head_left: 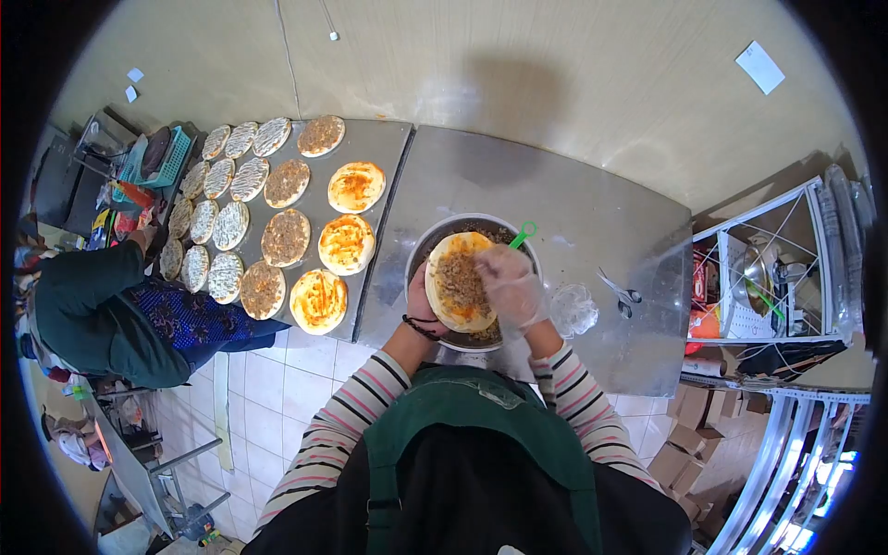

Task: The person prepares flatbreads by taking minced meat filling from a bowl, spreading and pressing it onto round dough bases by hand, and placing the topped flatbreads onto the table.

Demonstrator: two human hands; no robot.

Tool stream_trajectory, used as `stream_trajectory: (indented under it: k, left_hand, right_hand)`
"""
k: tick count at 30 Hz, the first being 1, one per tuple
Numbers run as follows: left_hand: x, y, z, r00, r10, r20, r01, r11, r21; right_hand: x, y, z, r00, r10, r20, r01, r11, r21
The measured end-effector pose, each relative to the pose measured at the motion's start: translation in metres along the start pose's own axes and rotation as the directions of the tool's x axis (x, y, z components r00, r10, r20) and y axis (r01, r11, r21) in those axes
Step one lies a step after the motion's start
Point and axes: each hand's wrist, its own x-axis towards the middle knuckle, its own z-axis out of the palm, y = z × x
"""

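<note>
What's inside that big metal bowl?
Inside the bowl, crumbly brown mixture shows at the far and near edges; a green handle shows at the far rim. The topped bread, left hand and gloved right hand cover much of it, so what lies beneath is hidden.

A: How much of the left hand (422,301) shows?
B: Only part; the flatbread (458,291) hides the fingers beneath it.
A: And the right hand (511,285)?
B: Its gloved fingers blur together, so whether they pinch any topping cannot be told.
A: Where does the green-handled utensil (526,232) end?
B: Out of sight, below the handle. Bread and hands also cover much of what the bowl (413,254) contains.
A: The co-worker (106,305)?
B: Cut off at the left by the dark lens border.
A: That wall paper (760,67)?
B: Any writing is too small to read, and the small goods on the shelf (797,343) defy naming.
</note>
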Motion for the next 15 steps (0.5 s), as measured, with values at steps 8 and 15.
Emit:
stream_trajectory:
  k: [8, 15]
  left_hand:
    - [0.0, -0.001, 0.005, 0.999, -0.015, -0.039, 0.015, 1.0, 0.008]
    - [0.007, 0.01, 0.01, 0.983, 0.111, -0.145, -0.093, 0.988, 0.125]
  right_hand:
    - [0.01, -0.022, -0.009, 0.976, -0.14, 0.167, 0.099, 0.968, 0.232]
    - [-0.002, -0.026, -0.031, 0.92, -0.042, 0.391, -0.074, 0.959, 0.275]
